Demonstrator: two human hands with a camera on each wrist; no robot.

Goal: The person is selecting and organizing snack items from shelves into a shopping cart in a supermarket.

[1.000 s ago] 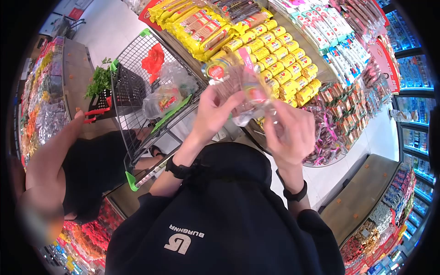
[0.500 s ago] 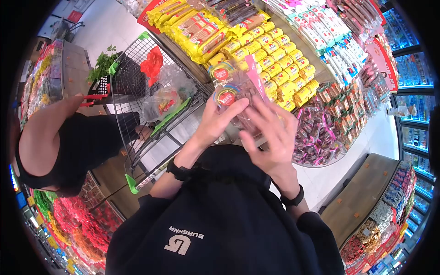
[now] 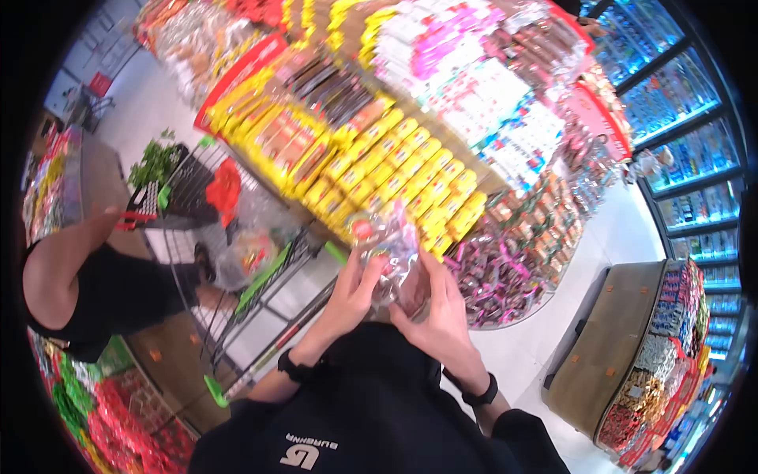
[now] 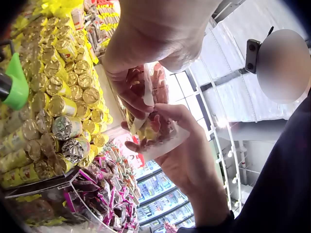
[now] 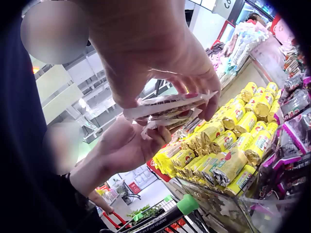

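Both hands hold clear plastic snack packets (image 3: 387,229) with reddish-brown contents and a round red label, in front of the chest. The left hand (image 3: 347,294) pinches their left side, thumb on the near face. On the right side the right hand (image 3: 444,312) grips them between thumb and fingers. In the left wrist view, reddish pieces show through the plastic film (image 4: 163,128) between the two hands. From the right wrist, the packets' pale edge (image 5: 170,108) is seen under the curled fingers of that hand.
Beyond the hands is a display of yellow wrapped rolls (image 3: 395,170), with pink-and-dark packets (image 3: 501,276) to its right. A shopping cart (image 3: 260,292) holding bags stands at the left. Beside it, another person (image 3: 118,288) holds a basket (image 3: 146,197) with greens.
The right hand has come back from moving over the packets and now grips their right side. The packets sit lower in the view, and the head view has shifted, showing more of the display.
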